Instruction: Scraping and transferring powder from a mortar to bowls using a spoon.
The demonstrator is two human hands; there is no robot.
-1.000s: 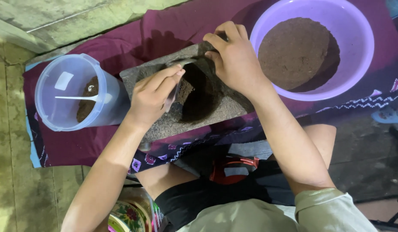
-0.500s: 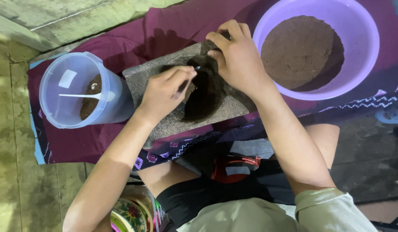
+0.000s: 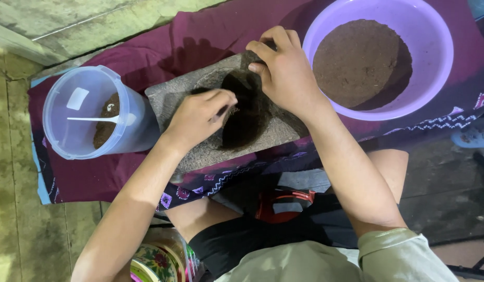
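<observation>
1. Pinching with bent fingers (image 3: 227, 99), the left hand (image 3: 200, 116) presses into the dark brown paste mound (image 3: 245, 112); whether anything sits inside that pinch cannot be told.
2. Curled over the far end of the mound, the right hand (image 3: 288, 73) has its fingers (image 3: 258, 52) bent down onto the paste and onto the dark object under them, which is mostly hidden.
3. Under both hands lies the flat grey rectangular grinding stone (image 3: 210, 149), with the paste mound at its middle.
4. Left of the stone, just beside it, stands a clear round plastic tub (image 3: 85, 112) holding some brown powder and a white plastic spoon (image 3: 93, 119).
5. Right of the stone, a wide lilac plastic basin (image 3: 437, 68) holds a flat round of brown ground paste (image 3: 356, 60).
6. All three rest on a maroon cloth with a patterned edge (image 3: 200, 36), spread over the grey concrete floor (image 3: 22, 224).
7. Near the person's lap a red and black object (image 3: 283, 203) and a colourful floral container (image 3: 156, 261) show.
</observation>
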